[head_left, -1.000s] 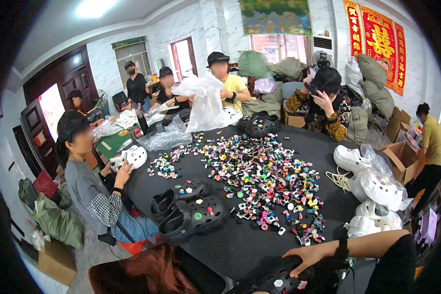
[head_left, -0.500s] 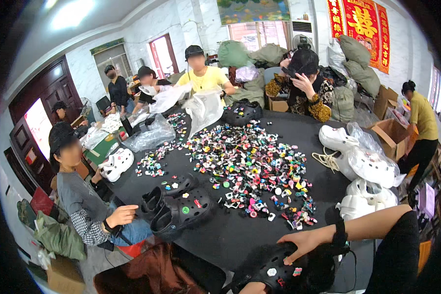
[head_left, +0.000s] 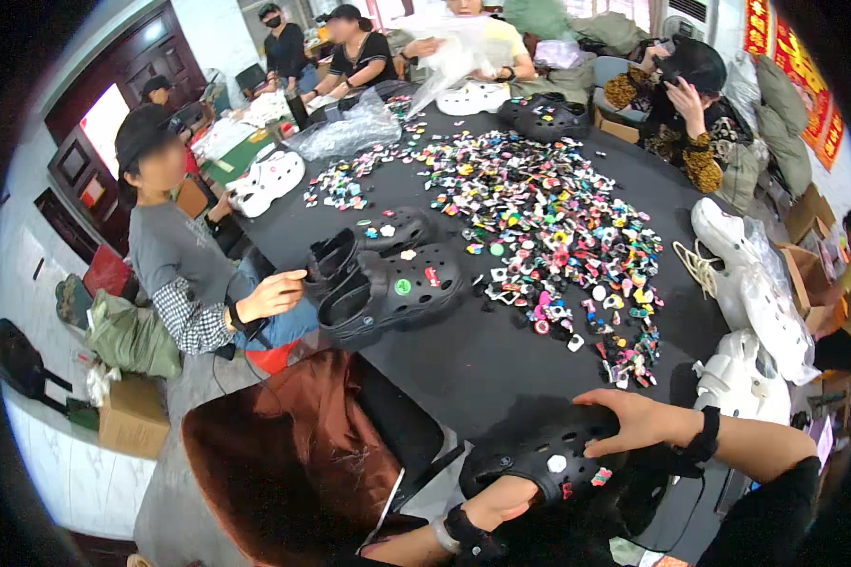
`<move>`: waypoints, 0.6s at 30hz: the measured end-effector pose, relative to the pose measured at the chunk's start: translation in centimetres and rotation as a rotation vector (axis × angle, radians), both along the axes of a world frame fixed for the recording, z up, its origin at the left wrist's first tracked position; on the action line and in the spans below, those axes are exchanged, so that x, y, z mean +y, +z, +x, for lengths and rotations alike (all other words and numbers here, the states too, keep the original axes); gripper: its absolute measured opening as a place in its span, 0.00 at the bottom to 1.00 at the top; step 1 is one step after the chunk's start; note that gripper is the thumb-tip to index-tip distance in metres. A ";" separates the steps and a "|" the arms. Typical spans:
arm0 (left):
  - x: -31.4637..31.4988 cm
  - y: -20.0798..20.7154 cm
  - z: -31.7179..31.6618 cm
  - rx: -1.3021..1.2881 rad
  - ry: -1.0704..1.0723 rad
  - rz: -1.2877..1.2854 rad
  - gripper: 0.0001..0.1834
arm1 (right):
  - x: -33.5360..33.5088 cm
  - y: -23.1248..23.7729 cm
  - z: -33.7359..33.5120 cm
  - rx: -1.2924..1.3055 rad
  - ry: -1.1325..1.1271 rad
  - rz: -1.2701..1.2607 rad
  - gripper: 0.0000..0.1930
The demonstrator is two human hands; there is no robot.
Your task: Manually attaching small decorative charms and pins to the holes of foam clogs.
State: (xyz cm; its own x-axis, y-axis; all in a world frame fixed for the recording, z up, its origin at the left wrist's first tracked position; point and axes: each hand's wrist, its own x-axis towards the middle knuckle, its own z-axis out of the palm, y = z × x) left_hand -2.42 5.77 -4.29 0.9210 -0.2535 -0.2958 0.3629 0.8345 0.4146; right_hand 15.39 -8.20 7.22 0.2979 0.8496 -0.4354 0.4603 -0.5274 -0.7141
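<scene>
Though dark, clog [head_left: 529,455] between hands [head_left: 503,501] [head_left: 633,421].

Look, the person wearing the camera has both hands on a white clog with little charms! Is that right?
Not quite: the clog is black, not white, as the head view shows. The rest is right: the left hand and right hand are both on it, and it has little charms.
</scene>
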 end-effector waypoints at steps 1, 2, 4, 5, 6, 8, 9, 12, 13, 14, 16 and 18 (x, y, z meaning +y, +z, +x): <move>-0.1 0.0 0.2 -0.017 -0.001 0.028 0.21 | 0.1 -0.1 0.2 0.001 0.014 0.003 0.45; -0.1 0.0 0.3 -0.034 -0.005 0.055 0.21 | 0.1 -0.2 0.5 0.039 -0.021 -0.076 0.45; -0.1 -0.2 0.4 -0.027 -0.011 0.014 0.21 | 0.3 -0.4 0.9 0.098 -0.050 -0.199 0.47; -0.1 -0.3 0.5 0.005 -0.041 -0.017 0.21 | 0.4 -0.5 1.1 0.111 -0.038 -0.189 0.47; -0.1 -0.4 0.5 -0.020 -0.007 -0.030 0.21 | 0.5 -0.5 1.1 0.113 -0.027 -0.205 0.49; 0.0 -0.5 0.3 -0.043 -0.008 -0.078 0.23 | 0.8 -0.6 1.4 0.123 -0.013 -0.231 0.50; 0.1 -0.5 0.3 -0.024 -0.005 -0.058 0.23 | 1.0 -0.6 1.5 0.122 0.001 -0.232 0.50; 0.2 0.0 0.2 -0.104 -0.032 -0.012 0.24 | 1.1 -0.5 1.5 0.062 0.019 -0.246 0.49; 0.3 0.3 0.2 -0.064 -0.023 0.009 0.24 | 1.1 -0.4 1.5 0.072 0.024 -0.251 0.49; 0.6 0.6 0.1 -0.171 -0.031 0.161 0.24 | 1.1 -0.4 1.3 0.061 0.004 -0.243 0.47; 1.3 1.3 -0.1 -0.223 -0.139 0.395 0.25 | 1.2 -0.3 0.9 -0.033 0.011 -0.214 0.43; 1.9 2.3 -0.2 -0.257 -0.127 0.484 0.26 | 1.3 -0.2 0.7 -0.024 0.015 -0.177 0.44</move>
